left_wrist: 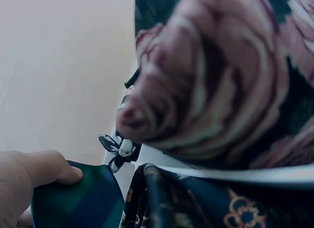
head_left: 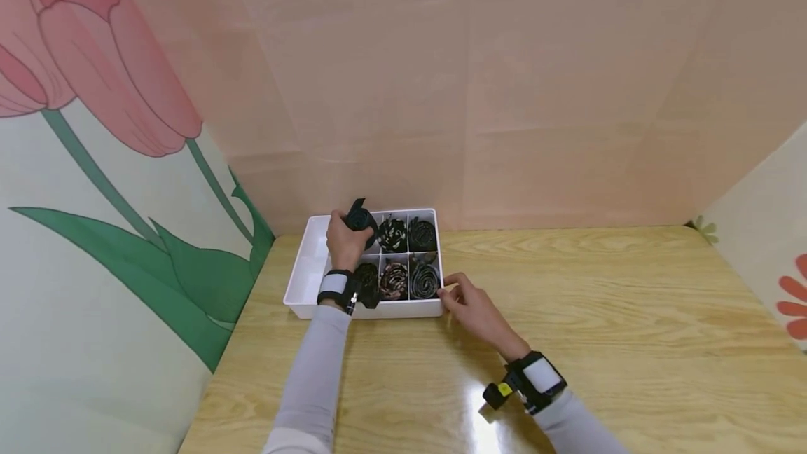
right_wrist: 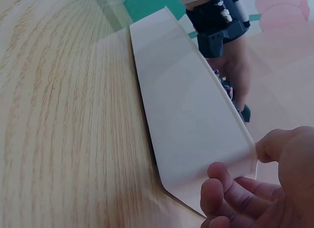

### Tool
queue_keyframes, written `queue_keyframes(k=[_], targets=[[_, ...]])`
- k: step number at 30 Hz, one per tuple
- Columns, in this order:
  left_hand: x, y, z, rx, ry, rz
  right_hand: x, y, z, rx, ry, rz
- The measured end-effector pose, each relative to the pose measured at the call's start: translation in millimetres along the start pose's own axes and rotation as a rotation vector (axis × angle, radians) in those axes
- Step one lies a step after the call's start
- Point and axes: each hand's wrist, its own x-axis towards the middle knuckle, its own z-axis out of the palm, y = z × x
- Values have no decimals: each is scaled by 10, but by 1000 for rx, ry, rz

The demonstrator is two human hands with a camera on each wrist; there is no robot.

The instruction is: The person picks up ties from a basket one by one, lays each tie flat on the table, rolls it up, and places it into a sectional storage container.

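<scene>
In the head view my left hand point(head_left: 344, 244) grips a dark rolled necktie point(head_left: 361, 218) over the back row of a white divided box point(head_left: 403, 310). Its green and navy fabric point(left_wrist: 81, 198) shows under my thumb in the left wrist view. Rolled floral fabrics fill neighbouring cells: a black-and-white roll point(head_left: 394, 233), a dark roll point(head_left: 422, 235), a pinkish roll point(head_left: 394, 281) and a spiral roll point(head_left: 425, 281). My right hand point(head_left: 477, 312) holds the box's front right corner, thumb at the rim and fingers curled against the outer wall point(right_wrist: 191, 105).
A long undivided compartment point(head_left: 307, 265) forms the box's left side. The box stands on a wood-grain table point(head_left: 599, 321), close to a pinkish back wall point(head_left: 504, 125). A tulip-patterned panel point(head_left: 94, 300) borders the left side.
</scene>
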Motion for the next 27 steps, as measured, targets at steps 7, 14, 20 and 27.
queue_keyframes(k=[7, 14, 20, 27], targets=[[-7, -26, 16, -20, 6, -29, -15, -12, 6, 5, -1, 4], [-23, -19, 14, -81, 14, -79, -30, -3, -4, 20, -4, 9], [-30, 9, 12, -92, 25, -81, -31, -20, -11, 14, -7, 9], [-46, 49, 62, -12, 16, 18, -15, -11, -10, 5, -4, 7]])
